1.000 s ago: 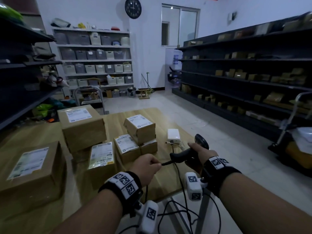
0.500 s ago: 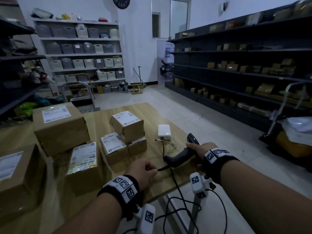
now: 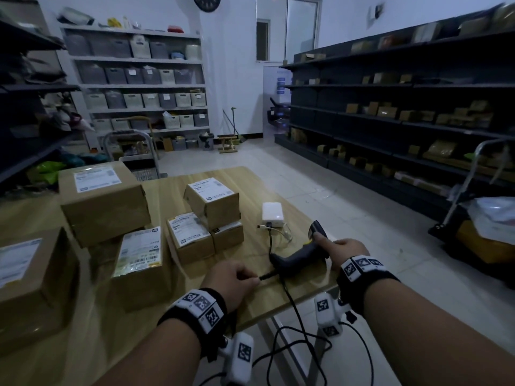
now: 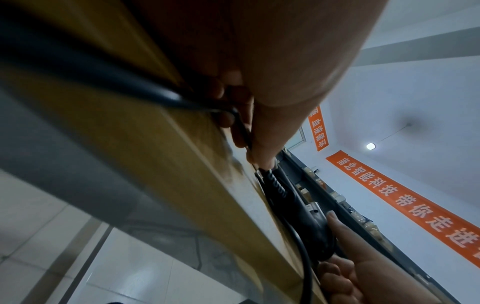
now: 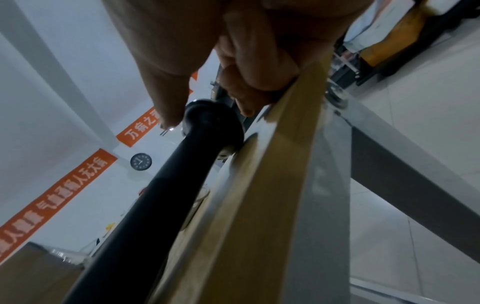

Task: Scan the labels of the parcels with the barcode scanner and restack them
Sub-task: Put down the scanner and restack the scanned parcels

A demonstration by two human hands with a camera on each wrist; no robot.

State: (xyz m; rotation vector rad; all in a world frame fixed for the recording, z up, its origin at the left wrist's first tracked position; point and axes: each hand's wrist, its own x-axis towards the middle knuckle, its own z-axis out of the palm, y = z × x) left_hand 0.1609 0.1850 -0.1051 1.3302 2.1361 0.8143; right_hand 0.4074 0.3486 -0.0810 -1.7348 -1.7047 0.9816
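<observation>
The black barcode scanner (image 3: 298, 256) lies on the wooden table (image 3: 250, 179) near its front right corner. My right hand (image 3: 342, 249) grips its head end, index finger stretched along the top and thumb pressing on it (image 5: 166, 98). My left hand (image 3: 237, 277) pinches the scanner's black cable (image 3: 289, 302) just behind the handle; the cable (image 4: 161, 96) runs over the table edge. Several labelled cardboard parcels stand to the left: a large one (image 3: 103, 201), a small one (image 3: 213, 200) stacked on another (image 3: 228, 236), one (image 3: 189, 238) beside that stack, and one (image 3: 139, 263) nearer me.
A white adapter (image 3: 272, 213) with a plugged cord sits behind the scanner. Another big parcel (image 3: 30, 280) fills the near left. Dark shelving (image 3: 390, 129) lines the right wall. A cart (image 3: 485, 232) stands at right, a trolley (image 3: 131, 146) behind the table.
Both hands keep the same hold on scanner and cable. The scanner has sunk a little and now lies flat on the table. My view has tilted slightly.
</observation>
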